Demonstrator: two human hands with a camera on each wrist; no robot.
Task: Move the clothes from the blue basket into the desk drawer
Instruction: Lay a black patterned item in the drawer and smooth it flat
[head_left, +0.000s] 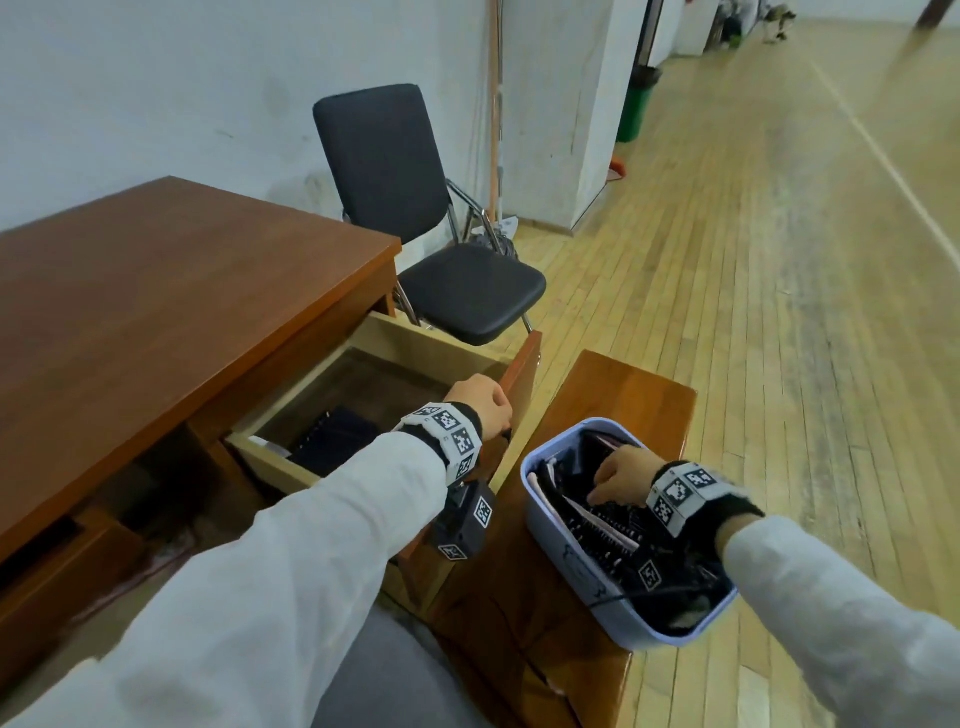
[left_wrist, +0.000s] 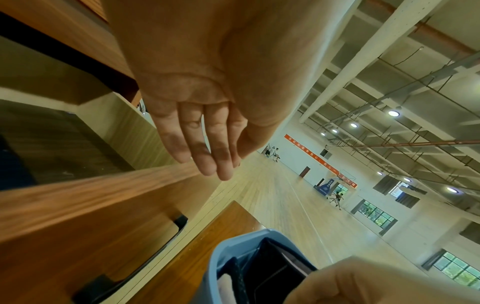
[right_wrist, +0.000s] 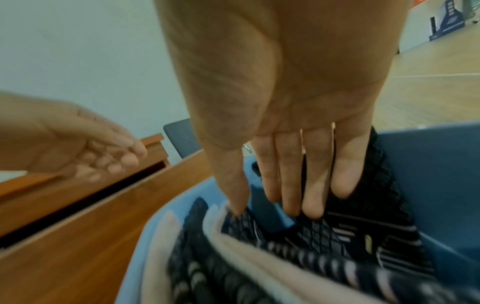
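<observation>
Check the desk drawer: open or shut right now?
Open. The desk drawer is pulled well out from the desk, its inside exposed, with a dark folded garment already lying in it.

The basket (head_left: 574, 558) sits on a low worktop (head_left: 613, 395), right of the open drawer (head_left: 415, 340). Clothes (head_left: 613, 525) lie in the basket. A chair (head_left: 415, 223) stands behind the drawer.

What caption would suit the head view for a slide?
Right hand reaches into the clothes in the blue basket while the left hand hovers at the open drawer.
</observation>
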